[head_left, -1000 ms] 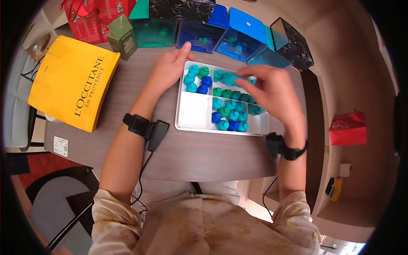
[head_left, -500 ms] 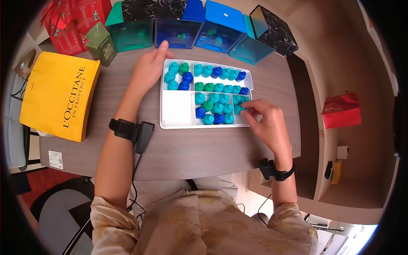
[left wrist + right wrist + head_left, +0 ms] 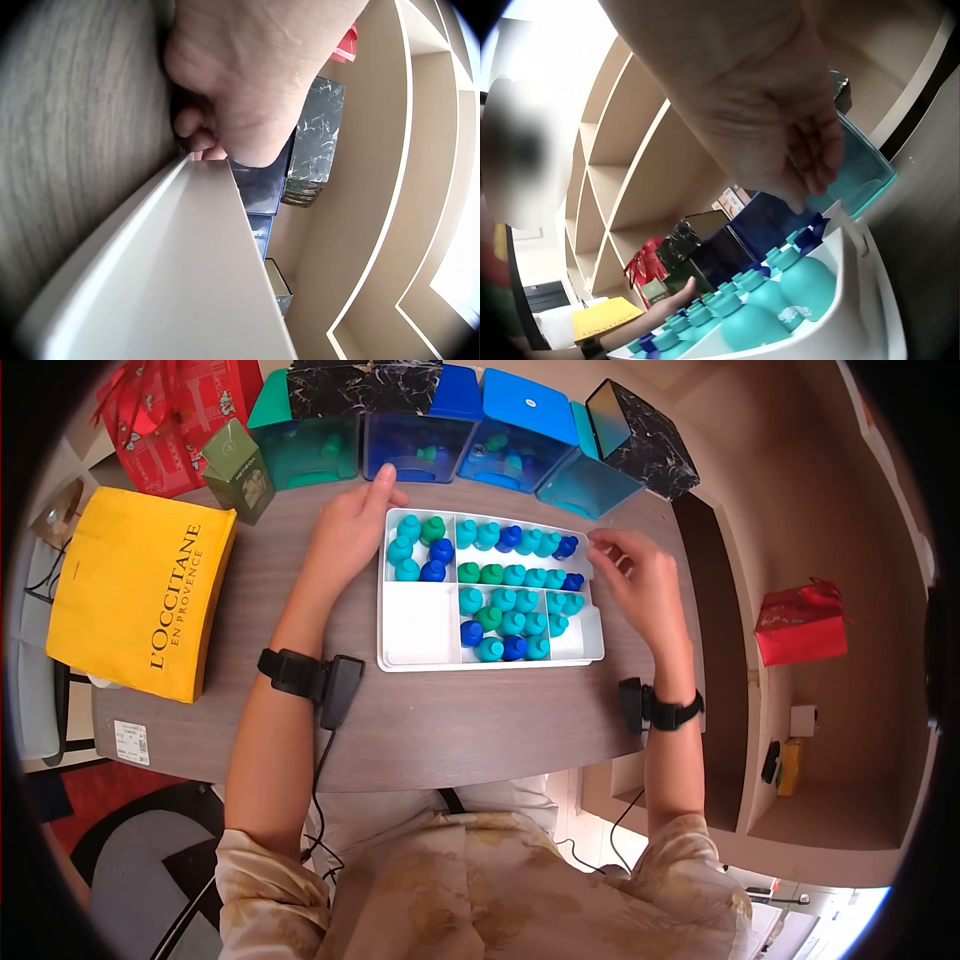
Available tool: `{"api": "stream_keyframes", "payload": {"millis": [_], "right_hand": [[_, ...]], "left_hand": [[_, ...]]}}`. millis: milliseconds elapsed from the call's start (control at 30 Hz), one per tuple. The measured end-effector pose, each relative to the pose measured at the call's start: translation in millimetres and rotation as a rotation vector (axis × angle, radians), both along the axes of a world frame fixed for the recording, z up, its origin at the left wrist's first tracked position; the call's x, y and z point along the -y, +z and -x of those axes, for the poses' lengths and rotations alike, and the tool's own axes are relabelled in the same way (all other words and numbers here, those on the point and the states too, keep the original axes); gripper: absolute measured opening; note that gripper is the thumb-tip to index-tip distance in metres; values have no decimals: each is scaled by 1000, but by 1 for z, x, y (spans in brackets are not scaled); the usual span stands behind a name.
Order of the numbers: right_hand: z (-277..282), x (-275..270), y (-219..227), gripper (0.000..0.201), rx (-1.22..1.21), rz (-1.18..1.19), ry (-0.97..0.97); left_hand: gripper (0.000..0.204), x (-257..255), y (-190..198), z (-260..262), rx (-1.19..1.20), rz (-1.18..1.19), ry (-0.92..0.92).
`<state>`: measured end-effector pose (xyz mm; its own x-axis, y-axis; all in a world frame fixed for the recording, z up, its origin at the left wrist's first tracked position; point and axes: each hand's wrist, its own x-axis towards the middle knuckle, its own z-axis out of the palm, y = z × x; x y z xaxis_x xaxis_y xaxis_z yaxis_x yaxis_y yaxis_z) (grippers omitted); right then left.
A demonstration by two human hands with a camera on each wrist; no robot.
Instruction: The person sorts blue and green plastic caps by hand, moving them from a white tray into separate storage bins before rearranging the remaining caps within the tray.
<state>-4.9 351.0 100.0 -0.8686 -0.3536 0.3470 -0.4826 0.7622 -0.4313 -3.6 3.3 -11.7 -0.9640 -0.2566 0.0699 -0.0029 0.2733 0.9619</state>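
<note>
A white tray (image 3: 420,622) with dividers holds small teal, green and dark blue bottles, standing in rows and clusters. My left hand (image 3: 348,525) grips the tray's upper left corner, thumb extended; in the left wrist view its fingers (image 3: 199,135) curl at the end of the tray wall (image 3: 187,262). Just outside the upper right corner is my right hand (image 3: 640,575), fingers loosely bent, holding nothing visible. A dark blue bottle (image 3: 566,547) stands close to its fingertips. In the right wrist view the right hand (image 3: 780,135) hangs above dark blue caps and teal bottles (image 3: 808,286).
Behind the tray stand a green bin (image 3: 305,450), blue bins (image 3: 515,445), a teal bin (image 3: 590,485) and a black marbled box (image 3: 650,435). A yellow bag (image 3: 140,590), a green box (image 3: 240,470) and a red bag (image 3: 180,425) are at the left.
My right hand has moved from the lower right compartment up to the upper right corner. Half a second ago it touched teal bottles there. My left hand stays at its corner.
</note>
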Motion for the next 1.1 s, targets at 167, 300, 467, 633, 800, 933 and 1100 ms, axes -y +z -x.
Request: {"api": "stream_keyframes", "payload": {"millis": [167,300,467,633,800,933,1100], "right_hand": [[25,10,-13,21,57,-142,57],[11,2,6,19,20,-74,24],[-49,-21,38,18,39,-71,20],[-79,-18,28,19,194,-112,1],[-75,-12,-3,20,186,-90,-55],[-75,-7,2,19,195,-87,-45],[-49,-6,13,17,134,-87,-93]], "left_hand": [[72,-2,1,-2,-33,-1,15],[72,-2,-3,1,-13,-36,13],[72,-2,-1,1,6,-37,4],[72,-1,-2,1,-2,-30,-6],[69,-1,-4,2,-6,-31,5],[67,0,-6,2,-7,-32,12],[67,-1,-4,2,-11,-29,14]]}}
